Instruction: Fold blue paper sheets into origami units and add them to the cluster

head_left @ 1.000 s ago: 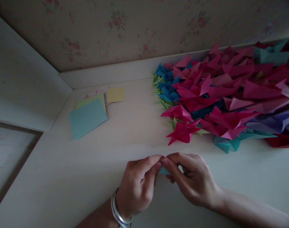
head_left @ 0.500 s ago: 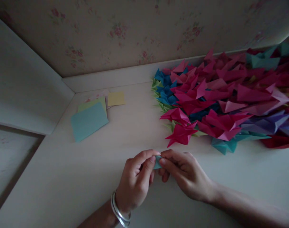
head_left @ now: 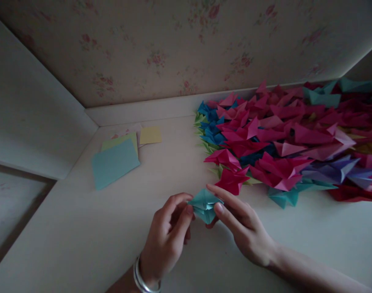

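A small teal folded paper piece [head_left: 204,203], diamond-shaped with creases and layered flaps across its middle, is held above the white table. My left hand [head_left: 170,228] pinches its left corner between thumb and fingers; silver bangles circle that wrist. At the right corner my right hand [head_left: 241,224] grips it, thumb on the front face and index finger stretched along the upper edge. The other right fingers are partly hidden behind the paper.
Many folded paper pieces [head_left: 274,134] in pink, blue, green, purple and teal crowd the right. Flat sheets lie at left: a teal sheet [head_left: 115,165], a green sheet [head_left: 121,141] and a yellow square [head_left: 150,135]. Floral wallpaper [head_left: 161,49] and a white panel [head_left: 27,97] bound the table [head_left: 91,232].
The teal paper, mostly covered by my fingers before, now shows as an opened-out diamond. My hands have moved slightly apart, and the camera view has shifted a little.
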A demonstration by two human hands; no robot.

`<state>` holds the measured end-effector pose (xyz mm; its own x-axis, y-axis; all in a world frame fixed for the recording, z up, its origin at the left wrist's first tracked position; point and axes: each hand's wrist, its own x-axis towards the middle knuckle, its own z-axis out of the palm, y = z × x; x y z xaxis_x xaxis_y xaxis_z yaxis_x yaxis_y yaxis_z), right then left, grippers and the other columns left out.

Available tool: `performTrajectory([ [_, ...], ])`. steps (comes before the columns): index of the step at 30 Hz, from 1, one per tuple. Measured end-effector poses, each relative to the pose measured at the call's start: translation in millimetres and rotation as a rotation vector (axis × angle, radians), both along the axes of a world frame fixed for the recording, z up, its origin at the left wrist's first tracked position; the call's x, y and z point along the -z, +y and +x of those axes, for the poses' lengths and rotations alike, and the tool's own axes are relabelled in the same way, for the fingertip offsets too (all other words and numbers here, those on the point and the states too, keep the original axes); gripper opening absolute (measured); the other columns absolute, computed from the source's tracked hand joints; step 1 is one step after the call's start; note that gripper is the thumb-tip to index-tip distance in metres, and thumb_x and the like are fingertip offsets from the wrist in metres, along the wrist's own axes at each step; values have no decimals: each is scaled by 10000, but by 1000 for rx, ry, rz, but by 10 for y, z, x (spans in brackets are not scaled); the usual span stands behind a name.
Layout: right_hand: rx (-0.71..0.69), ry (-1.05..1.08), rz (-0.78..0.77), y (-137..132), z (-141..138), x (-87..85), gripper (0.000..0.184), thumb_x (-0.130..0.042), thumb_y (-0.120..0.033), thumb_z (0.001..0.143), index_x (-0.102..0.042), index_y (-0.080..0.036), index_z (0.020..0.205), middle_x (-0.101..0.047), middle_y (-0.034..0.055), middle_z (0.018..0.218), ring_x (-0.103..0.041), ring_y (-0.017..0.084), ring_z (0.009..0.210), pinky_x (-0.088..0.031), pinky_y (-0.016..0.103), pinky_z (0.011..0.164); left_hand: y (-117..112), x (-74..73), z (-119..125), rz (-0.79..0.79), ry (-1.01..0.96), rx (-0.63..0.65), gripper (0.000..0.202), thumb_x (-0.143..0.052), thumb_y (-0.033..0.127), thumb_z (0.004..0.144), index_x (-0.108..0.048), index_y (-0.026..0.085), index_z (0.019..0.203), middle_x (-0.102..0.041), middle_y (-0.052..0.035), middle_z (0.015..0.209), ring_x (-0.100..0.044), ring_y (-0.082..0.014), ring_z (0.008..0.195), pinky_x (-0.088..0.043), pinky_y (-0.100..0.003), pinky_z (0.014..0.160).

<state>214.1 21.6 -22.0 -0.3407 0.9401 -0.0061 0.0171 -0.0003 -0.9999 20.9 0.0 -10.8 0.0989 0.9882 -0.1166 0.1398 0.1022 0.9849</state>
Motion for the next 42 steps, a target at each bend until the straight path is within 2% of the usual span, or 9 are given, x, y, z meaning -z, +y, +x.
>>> performTrajectory([
  [3, 19, 73, 30, -19, -20, 15, 249, -516, -370, 1017, -632, -238, 1195, -719, 53, 935, -716, 157, 682, -588, 262, 603, -17, 5, -20, 185, 194, -1, 202, -523, 249, 997, -574, 250, 1192, -664, -12, 838, -614, -126, 610, -500, -222, 537],
  [7, 49, 27, 108, -16, -15, 27, 186, -505, -316, 1026, -623, -236, 1146, -691, 14, 795, -693, 132, 615, -560, 216, 552, 12, -40, -32, 430, 320, 101, 184, -548, 140, 955, -641, 222, 1091, -659, -77, 1026, -654, -195, 921, -544, -295, 781],
  [10, 8, -90, 228, 29, 12, 11, 156, -516, -261, 1020, -648, -234, 1097, -701, 13, 783, -688, 131, 632, -558, 212, 570, 46, -70, -38, 434, 310, 121, 148, -570, 120, 941, -660, 203, 1025, -661, -65, 965, -652, -173, 851, -537, -259, 731],
  [15, -57, -237, 539, 145, 42, -30, 193, -609, -157, 955, -687, -214, 1122, -672, 112, 1178, -655, 229, 1081, -546, 334, 913, 82, -56, -69, 445, 316, 61, 162, -579, 87, 933, -694, 194, 973, -679, -45, 897, -650, -150, 786, -526, -241, 714],
  [17, -40, -241, 580, 173, 42, -34, 202, -615, -117, 943, -706, -216, 1094, -672, 106, 1142, -659, 218, 1052, -552, 323, 893, 92, -40, -79, 428, 297, 53, 176, -589, 91, 929, -720, 201, 968, -684, -40, 878, -652, -148, 767, -532, -238, 697],
  [23, 100, -203, 473, 149, 16, -5, 123, -651, -162, 925, -750, -232, 944, -684, 90, 1045, -660, 237, 978, -578, 342, 822, 126, -6, -70, 145, 42, -64, 137, -660, 233, 910, -784, 213, 853, -645, -63, 1068, -635, -123, 691, -542, -207, 534],
  [30, 130, 54, 63, 129, -21, 8, 158, -636, -281, 944, -771, -222, 884, -656, 73, 1013, -656, 174, 786, -605, 239, 565, 135, -4, -40, -9, -172, -116, 126, -645, 290, 926, -740, 206, 937, -683, -48, 945, -658, -170, 788, -567, -200, 503],
  [38, 33, 66, -20, 157, -19, -95, 225, -609, -333, 964, -778, -215, 873, -678, 56, 911, -638, 150, 714, -551, 235, 568, 108, -35, -65, 146, -49, -94, 125, -617, 212, 935, -741, 204, 931, -686, -27, 857, -680, -151, 695, -595, -222, 524],
  [42, 107, -11, 62, 160, -2, -80, 219, -637, -329, 944, -785, -229, 817, -666, 78, 1106, -621, 220, 1056, -541, 287, 838, 96, -56, -39, 140, -36, -121, 122, -617, 229, 940, -727, 185, 910, -699, -19, 780, -678, -139, 645, -586, -221, 548],
])
